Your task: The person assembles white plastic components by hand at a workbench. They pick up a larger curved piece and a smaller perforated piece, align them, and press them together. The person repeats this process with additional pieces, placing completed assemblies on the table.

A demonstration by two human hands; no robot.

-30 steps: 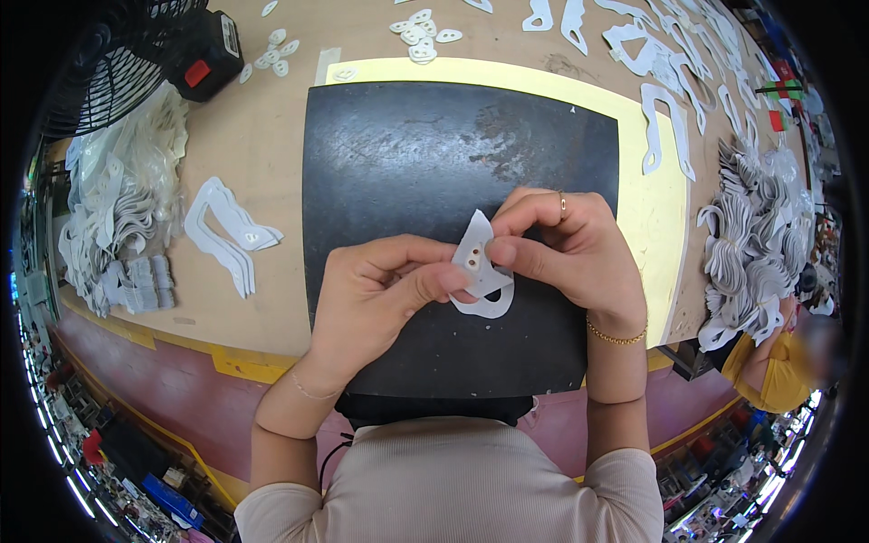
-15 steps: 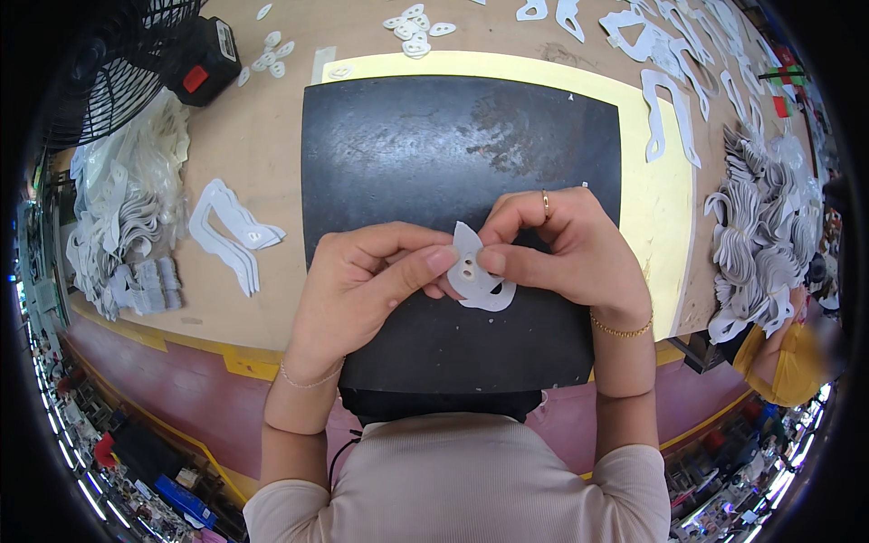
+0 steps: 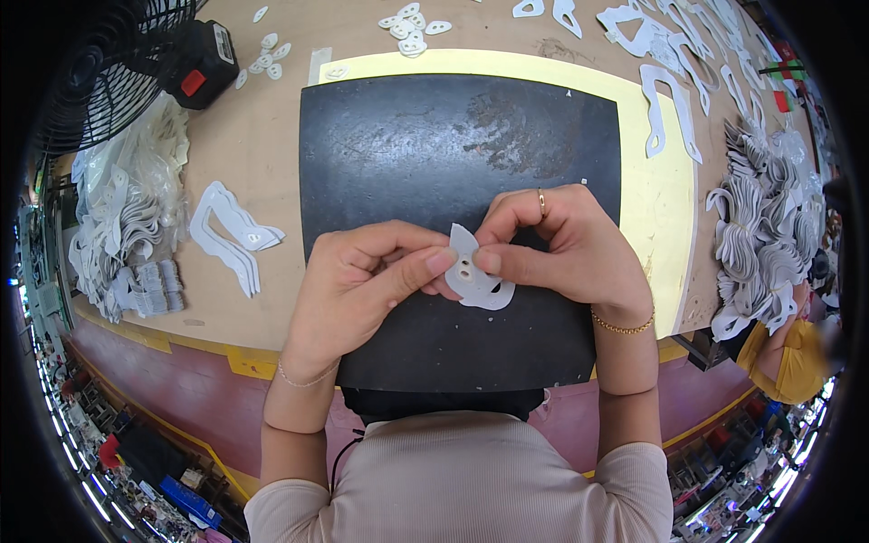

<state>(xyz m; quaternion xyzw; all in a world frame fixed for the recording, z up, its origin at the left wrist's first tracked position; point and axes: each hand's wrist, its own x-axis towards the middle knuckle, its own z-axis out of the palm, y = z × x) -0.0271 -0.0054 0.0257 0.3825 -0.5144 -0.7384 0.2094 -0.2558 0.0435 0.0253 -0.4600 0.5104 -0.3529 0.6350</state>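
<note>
Between my two hands is a white cut-out piece [image 3: 480, 291], thin and flat, with a pointed top, small round holes and a larger dark opening at its lower right. My left hand [image 3: 367, 281] pinches its left edge between thumb and fingers. From the other side my right hand [image 3: 552, 244], with a ring on one finger, pinches the upper right edge. Both hands are over the near half of a black mat [image 3: 389, 163]. The fingertips behind the piece are partly hidden.
Yellow sheet [image 3: 659, 217] lies under the mat. At left are white strip pieces [image 3: 237, 226], a bundled stack [image 3: 136, 226] and a black fan [image 3: 100, 68]. Small oval pieces [image 3: 412, 27] lie at the back. Stacked grey-white pieces [image 3: 756, 226] are at right, near a person in yellow [image 3: 783, 362].
Almost nothing differs. The piece and my fingers have shifted very slightly, with both hands keeping their pinch; the whole view has moved a little.
</note>
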